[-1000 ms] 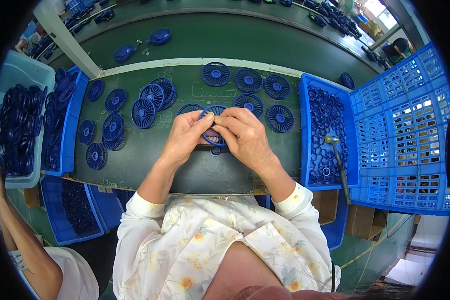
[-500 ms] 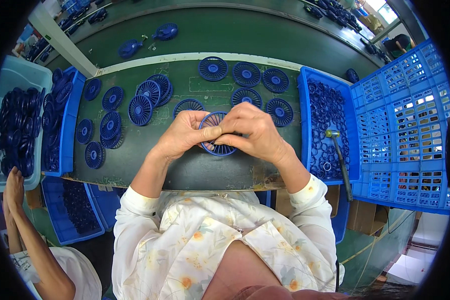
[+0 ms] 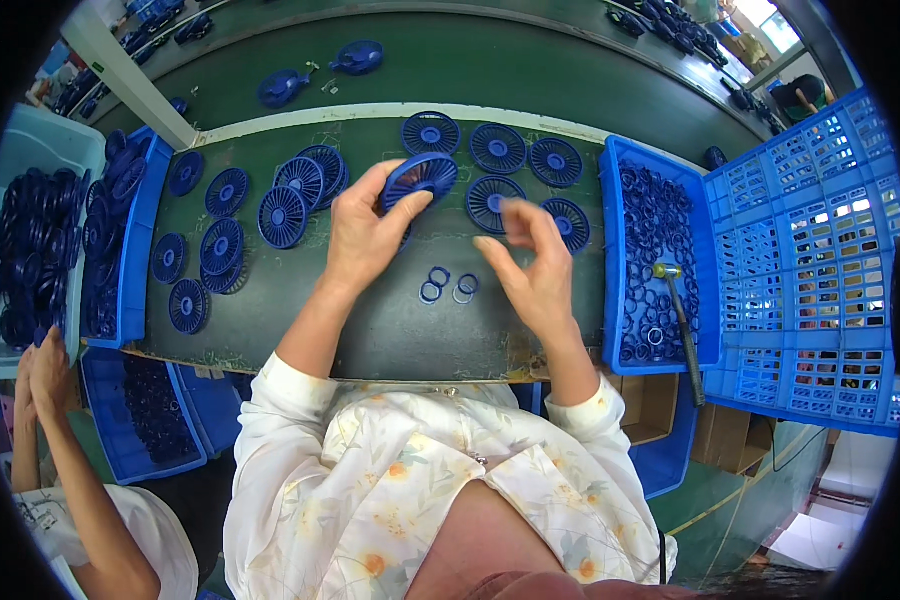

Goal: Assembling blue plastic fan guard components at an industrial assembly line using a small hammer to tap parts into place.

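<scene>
**Blue disc lifted clear, hands parted**

Blue plastic everywhere, nearest of all on the green worktop point(image 3: 390, 330) at the middle of the frame: three small rings point(image 3: 440, 285) lying loose between the two wrists. Just right of them, right hand point(image 3: 530, 270) raised off the surface, fingers loosely spread and blurred by motion, nothing visible between them. To the left, left hand point(image 3: 365, 235) reaching up-frame, fingers pinching the rim of a round slatted fan disc point(image 3: 420, 178), tilted and held above the worktop.

Half a second ago both hands closed together over that disc at the centre; now separated, disc carried by the left alone, right withdrawn and apparently empty. By the look of it, joint pressing on this piece over, disc free to travel.

Further out, more of the same discs point(image 3: 280, 215) lying flat in loose rows at upper left and upper centre. At right, a blue tray point(image 3: 610, 250) full of small rings, a hammer point(image 3: 682, 320) resting in it; beyond, a latticed blue crate point(image 3: 810, 260). At left, another blue bin point(image 3: 140, 250) stacked with discs, and a co-worker's hand point(image 3: 40, 370) at its lower edge. Farthest, along the top, a green conveyor belt point(image 3: 490, 70) bearing a few blue parts.
</scene>
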A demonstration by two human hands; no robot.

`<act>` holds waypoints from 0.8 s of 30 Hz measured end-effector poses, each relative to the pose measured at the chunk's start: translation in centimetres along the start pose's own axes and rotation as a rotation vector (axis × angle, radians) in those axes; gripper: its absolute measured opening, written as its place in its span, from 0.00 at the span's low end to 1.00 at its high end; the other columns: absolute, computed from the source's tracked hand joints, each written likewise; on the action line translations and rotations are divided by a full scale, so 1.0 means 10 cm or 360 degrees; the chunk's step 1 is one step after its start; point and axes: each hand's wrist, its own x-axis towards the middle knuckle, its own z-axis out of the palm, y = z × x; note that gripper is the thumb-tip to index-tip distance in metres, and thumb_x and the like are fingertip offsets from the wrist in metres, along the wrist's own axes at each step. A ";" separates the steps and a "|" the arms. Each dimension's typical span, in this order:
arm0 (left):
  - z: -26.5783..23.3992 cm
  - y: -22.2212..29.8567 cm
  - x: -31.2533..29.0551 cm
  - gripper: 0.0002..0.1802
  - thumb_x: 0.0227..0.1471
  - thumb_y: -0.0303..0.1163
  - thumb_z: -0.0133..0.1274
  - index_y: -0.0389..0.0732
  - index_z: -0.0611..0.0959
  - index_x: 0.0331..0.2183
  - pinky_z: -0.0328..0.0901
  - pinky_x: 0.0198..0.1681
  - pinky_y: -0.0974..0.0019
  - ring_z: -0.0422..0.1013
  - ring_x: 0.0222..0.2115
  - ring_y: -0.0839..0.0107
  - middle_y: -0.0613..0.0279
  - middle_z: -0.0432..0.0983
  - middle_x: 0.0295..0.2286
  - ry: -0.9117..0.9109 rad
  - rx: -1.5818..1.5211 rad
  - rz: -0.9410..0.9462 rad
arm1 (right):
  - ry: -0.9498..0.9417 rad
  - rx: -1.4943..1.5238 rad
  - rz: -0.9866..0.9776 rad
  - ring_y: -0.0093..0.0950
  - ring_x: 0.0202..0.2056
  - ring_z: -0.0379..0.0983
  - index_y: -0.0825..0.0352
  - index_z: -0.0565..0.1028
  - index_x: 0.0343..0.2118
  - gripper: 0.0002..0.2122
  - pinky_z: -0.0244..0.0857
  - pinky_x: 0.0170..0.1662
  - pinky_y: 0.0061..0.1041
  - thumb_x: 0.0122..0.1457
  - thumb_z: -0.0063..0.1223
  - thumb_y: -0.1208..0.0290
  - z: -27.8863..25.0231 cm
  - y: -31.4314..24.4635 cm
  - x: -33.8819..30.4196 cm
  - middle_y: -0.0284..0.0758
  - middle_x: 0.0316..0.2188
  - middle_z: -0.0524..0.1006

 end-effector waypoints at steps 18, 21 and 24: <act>-0.41 -0.26 -0.52 0.55 0.42 0.47 0.71 0.47 0.63 0.67 0.50 0.70 0.49 0.47 0.69 0.47 0.45 0.51 0.68 -0.0543 0.1342 0.0003 | -0.0464 0.0037 0.0030 0.33 0.36 0.77 0.70 0.81 0.33 0.05 0.71 0.38 0.30 0.55 0.65 0.76 0.06 0.29 -0.59 0.38 0.38 0.77; -0.49 -0.27 -0.72 0.47 0.49 0.48 0.66 0.40 0.66 0.64 0.54 0.67 0.50 0.52 0.67 0.46 0.44 0.58 0.65 -0.0481 0.1355 0.0031 | -0.0442 0.0225 0.0346 0.23 0.33 0.77 0.69 0.80 0.35 0.04 0.71 0.36 0.23 0.60 0.63 0.74 0.05 0.31 -0.59 0.36 0.41 0.78; -0.48 -0.23 -0.73 0.34 0.57 0.48 0.59 0.35 0.76 0.57 0.65 0.60 0.52 0.69 0.55 0.45 0.43 0.73 0.54 -0.0209 0.1197 0.0006 | -0.0331 0.1158 0.0838 0.17 0.32 0.76 0.68 0.78 0.41 0.07 0.71 0.36 0.18 0.66 0.57 0.71 0.12 0.37 -0.60 0.35 0.46 0.78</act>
